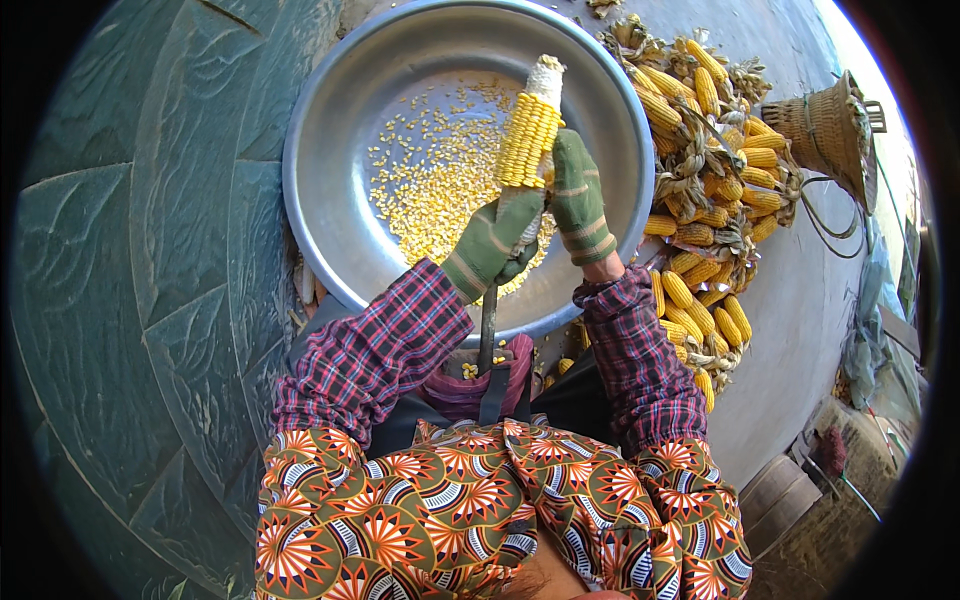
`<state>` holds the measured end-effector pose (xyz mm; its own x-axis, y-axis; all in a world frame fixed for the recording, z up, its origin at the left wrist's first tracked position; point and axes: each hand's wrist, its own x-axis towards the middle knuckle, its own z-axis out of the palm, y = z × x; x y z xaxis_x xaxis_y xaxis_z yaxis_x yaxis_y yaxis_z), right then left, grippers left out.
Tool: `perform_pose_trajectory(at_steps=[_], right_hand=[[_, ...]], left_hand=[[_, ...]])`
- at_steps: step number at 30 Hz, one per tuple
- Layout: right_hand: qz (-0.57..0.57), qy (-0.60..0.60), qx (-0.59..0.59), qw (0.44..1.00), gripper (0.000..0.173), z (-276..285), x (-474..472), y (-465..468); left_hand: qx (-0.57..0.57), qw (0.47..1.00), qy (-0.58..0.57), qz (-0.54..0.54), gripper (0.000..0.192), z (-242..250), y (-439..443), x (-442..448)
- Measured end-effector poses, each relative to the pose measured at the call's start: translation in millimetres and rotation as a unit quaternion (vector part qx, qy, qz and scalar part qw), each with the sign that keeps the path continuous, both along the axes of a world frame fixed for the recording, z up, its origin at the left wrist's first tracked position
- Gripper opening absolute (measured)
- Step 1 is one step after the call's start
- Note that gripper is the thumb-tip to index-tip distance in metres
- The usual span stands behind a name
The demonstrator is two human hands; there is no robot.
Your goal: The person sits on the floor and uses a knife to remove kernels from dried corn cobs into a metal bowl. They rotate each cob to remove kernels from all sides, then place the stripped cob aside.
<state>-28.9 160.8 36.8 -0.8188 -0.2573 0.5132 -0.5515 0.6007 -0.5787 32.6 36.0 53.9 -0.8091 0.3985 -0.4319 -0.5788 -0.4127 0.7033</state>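
Observation:
A partly shelled ear of corn (529, 142) is tilted over a wide metal basin (322, 150). Its upper tip and lower part are bare cob, with yellow kernels around the middle. My left hand (491, 240), in a green striped glove, grips the bare lower end. My right hand (579, 199), gloved alike, is closed against the ear's right side; its palm and some fingers are hidden. A dark narrow bar (488, 326) runs from near my lap up under my left hand, where its upper end is hidden. Loose kernels (442, 202) are spread over the basin's floor.
Right of the basin lie many unshelled corn ears (705, 180) with dry husks. Beyond them a woven basket (821, 131) lies on its side. A green tarpaulin (150, 262) covers the left ground. At lower right is a brown container (780, 499).

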Motion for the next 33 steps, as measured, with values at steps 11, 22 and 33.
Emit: perform_pose_trajectory(at_steps=[11,22,33], right_hand=[[-0.05,-0.271,-0.121,0.953,0.032,-3,0,15],[-0.076,-0.17,-0.103,0.977,0.026,12,-6,11],[0.017,-0.004,0.067,0.998,0.031,-9,-11,16]], left_hand=[[0.054,0.997,-0.021,-0.049,0.048,-12,3,7],[0.021,0.999,-0.004,-0.032,0.038,-6,10,9],[-0.03,0.997,0.048,0.047,0.034,-18,11,-2]])
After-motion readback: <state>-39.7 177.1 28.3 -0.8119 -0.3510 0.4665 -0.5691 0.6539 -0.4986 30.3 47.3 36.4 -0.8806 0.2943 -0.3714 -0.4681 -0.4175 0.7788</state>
